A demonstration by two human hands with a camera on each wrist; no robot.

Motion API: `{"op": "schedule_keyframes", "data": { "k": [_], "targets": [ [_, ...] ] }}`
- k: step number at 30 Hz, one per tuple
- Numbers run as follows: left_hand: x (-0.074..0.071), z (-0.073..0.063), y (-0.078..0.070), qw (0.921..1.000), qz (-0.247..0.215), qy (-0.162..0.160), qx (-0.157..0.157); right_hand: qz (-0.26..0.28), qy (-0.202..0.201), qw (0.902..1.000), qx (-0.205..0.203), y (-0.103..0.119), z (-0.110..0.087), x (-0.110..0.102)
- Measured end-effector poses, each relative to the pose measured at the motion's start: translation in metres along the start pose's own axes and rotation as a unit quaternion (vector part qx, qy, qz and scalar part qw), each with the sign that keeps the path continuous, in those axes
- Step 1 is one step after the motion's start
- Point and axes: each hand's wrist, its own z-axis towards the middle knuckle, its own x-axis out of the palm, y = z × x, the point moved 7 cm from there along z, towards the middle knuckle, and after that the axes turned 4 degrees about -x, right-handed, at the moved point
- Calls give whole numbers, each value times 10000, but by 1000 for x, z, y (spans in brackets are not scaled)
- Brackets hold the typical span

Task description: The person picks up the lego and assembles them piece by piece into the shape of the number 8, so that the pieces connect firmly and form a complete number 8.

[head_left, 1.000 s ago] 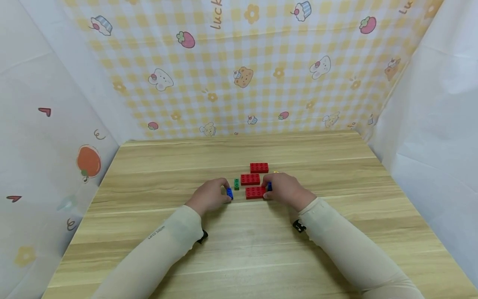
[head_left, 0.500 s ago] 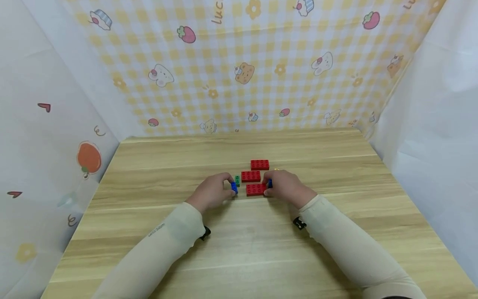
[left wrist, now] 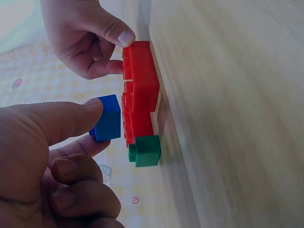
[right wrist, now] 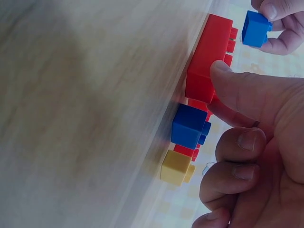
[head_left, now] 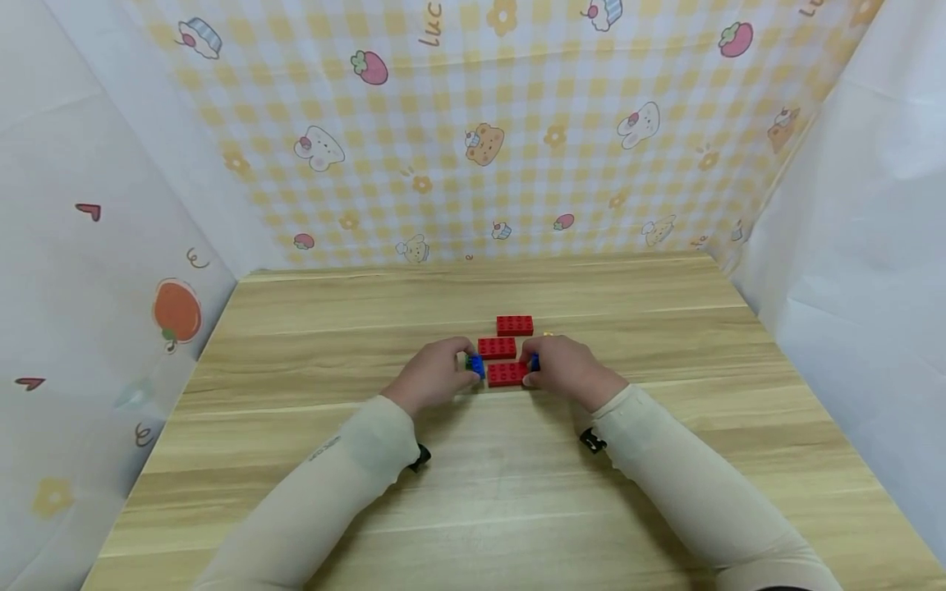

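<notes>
My left hand [head_left: 434, 376] pinches a small blue toy building brick [left wrist: 109, 118] between thumb and forefinger. It is held up off the table, just left of the nearest red brick [head_left: 504, 375]. My right hand [head_left: 571, 373] grips the right end of that red brick, its thumb on the near side and a finger behind. In the left wrist view a green brick [left wrist: 148, 151] stands on the table close to the held blue one. Another blue brick [right wrist: 188, 126] rests on the table beside my right fingers, mostly hidden by the hand in the head view.
Behind the nearest brick lie a second red brick [head_left: 497, 348] and, farther back, a third red brick [head_left: 514, 325]. A small yellow brick [right wrist: 175, 167] sits beyond my right hand. The wooden table [head_left: 473, 509] ends at a checked cloth [head_left: 414, 123] at the back.
My left hand has carried the blue brick rightward, past the green brick and up to the nearest red one. My right hand has kept its place on the red brick.
</notes>
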Motion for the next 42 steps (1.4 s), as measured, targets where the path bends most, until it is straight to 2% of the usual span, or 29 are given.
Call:
{"op": "schedule_keyframes", "data": {
  "k": [5,12,25,42],
  "targets": [
    [4,2,-7,9999,46,110,-58,58,46,10000,31,0,0,0],
    [7,7,-13,9999,159,32,0,90,42,9999,65,3,-2,-2],
    [14,15,-14,9999,107,116,35,66,45,9999,92,2,-2,-1],
    [13,16,-14,9999,100,82,32,91,44,9999,93,2,-2,-1]
  ]
}}
